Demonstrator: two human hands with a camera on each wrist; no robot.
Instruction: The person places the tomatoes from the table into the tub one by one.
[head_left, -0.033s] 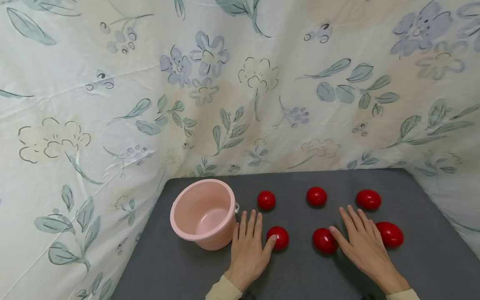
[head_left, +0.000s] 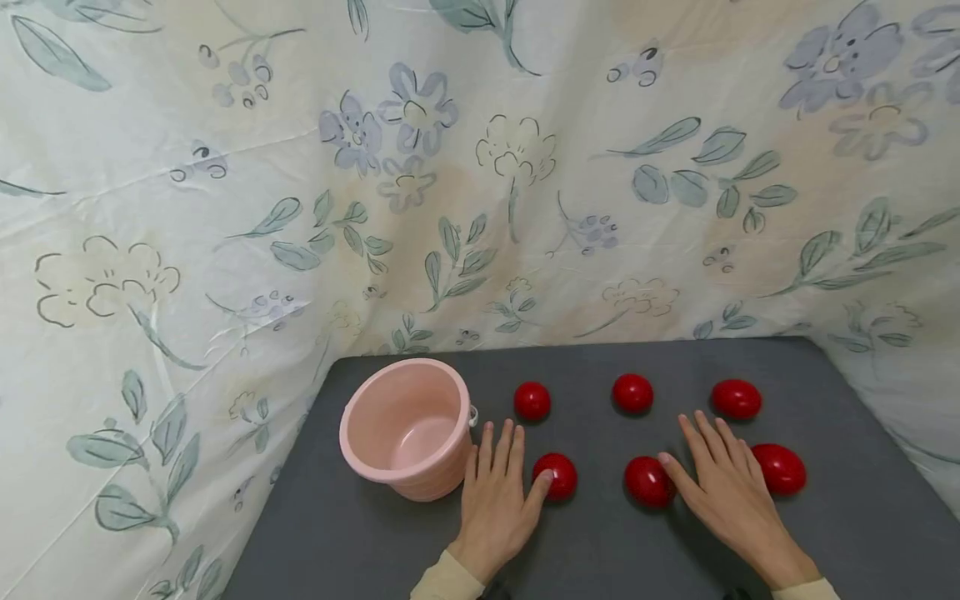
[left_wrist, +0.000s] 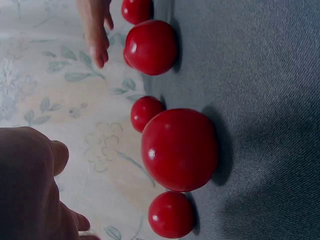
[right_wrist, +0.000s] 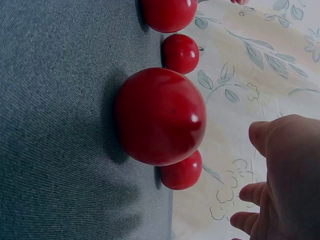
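Observation:
Several glossy red ball-like things lie in two rows on a dark grey cloth-covered table. My left hand (head_left: 497, 504) hovers palm down with straight fingers, its thumb overlapping the front-left red ball (head_left: 561, 483) in the head view. The left wrist view shows a gap between that hand and the large red ball (left_wrist: 180, 150) below it. Between the front-middle red ball (head_left: 648, 483) and the front-right one (head_left: 782, 469), my right hand (head_left: 731, 492) hovers with fingers spread. Its thumb stays apart from the large red ball (right_wrist: 160, 117) in the right wrist view. Both hands hold nothing.
A pink bucket (head_left: 450, 471) stands upright at the left, close beside my left fingertips, its inside bare. Farther back sit three more red balls, left (head_left: 532, 402), middle (head_left: 633, 393) and right (head_left: 737, 399). A floral curtain (head_left: 525, 275) hangs behind the table (head_left: 405, 550) and along its sides.

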